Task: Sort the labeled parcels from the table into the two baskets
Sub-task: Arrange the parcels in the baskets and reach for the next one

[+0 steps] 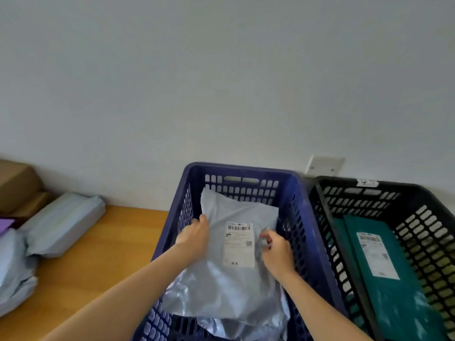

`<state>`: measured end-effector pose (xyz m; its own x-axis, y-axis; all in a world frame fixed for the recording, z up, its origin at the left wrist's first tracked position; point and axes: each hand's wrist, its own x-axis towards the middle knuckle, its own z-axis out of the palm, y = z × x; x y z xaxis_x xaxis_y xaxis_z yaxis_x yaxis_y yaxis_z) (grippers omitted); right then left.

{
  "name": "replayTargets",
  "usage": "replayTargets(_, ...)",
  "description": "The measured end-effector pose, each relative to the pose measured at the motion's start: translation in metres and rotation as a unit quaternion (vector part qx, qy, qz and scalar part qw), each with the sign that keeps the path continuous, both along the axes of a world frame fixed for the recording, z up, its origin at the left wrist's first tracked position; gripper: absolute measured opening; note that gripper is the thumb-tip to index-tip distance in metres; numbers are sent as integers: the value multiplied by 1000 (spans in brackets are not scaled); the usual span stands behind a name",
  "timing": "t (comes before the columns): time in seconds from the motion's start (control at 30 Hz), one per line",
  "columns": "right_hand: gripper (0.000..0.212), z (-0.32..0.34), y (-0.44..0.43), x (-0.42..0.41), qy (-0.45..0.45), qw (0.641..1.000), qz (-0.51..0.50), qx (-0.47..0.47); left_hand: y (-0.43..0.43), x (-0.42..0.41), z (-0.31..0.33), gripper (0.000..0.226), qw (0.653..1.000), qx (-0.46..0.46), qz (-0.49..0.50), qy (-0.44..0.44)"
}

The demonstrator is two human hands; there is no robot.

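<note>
Inside the blue basket (243, 168), the left hand (194, 233) is gripping the grey mailer parcel (216, 286) by its left edge, while the right hand (277, 252) is pinching its crinkled right edge. It is looking soft, light and slick, likely sagging between grips; bunched edges are offering the surest hold.

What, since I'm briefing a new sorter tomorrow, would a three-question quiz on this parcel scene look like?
1. True or false: the left hand and right hand both hold the grey parcel in the blue basket.
2. Which basket holds the green parcel? A blue, B black, C neither.
3. What waits on the table?
Key: 1 true; 2 B, the black basket; 3 more grey parcels and cardboard boxes.
</note>
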<state>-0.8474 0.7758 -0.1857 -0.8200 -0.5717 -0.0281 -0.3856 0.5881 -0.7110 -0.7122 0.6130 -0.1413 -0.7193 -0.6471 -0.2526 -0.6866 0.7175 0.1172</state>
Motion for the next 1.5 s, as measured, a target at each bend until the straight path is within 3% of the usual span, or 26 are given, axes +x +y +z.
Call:
replayTargets(0.2,25,-31,-8,2,-44,999,-12,17,7,-9,-35,59,996,-50,36,-59)
replayTargets(0.37,28,-55,-10,11,-70,997,-27,20,12,-6,-55,78,988,-124,-31,-90)
replayTargets(0.53,29,-62,-17,14,-73,994,-79,-30,10,-7,-66,85,996,-82,-14,-44)
replayTargets(0.63,29,-64,-19,11,-93,989,-103,-53,8,-8,-71,77,997,-64,5,-33)
replayTargets(0.73,27,-72,-16,12,-92,990,-100,-26,12,-6,-84,73,996,-77,-12,-41)
replayTargets(0.83,29,-80,-11,17,-65,995,-75,12,23,-7,-104,72,987,-90,-117,-67)
replayTargets(0.93,53,-91,-6,21,33,994,9,104,32,-10,-120,57,985,-79,-143,-49)
replayTargets(1.0,57,-98,-5,20,65,980,51,183,36,-10,-127,58,986,-84,-133,-53)
replayTargets(1.23,56,-124,0,16,1,962,77,262,35,0,-146,59,996,-39,-63,-40)
replayTargets(1.5,61,-126,-3,14,-23,957,80,279,31,-3,-145,60,996,0,-53,-69)
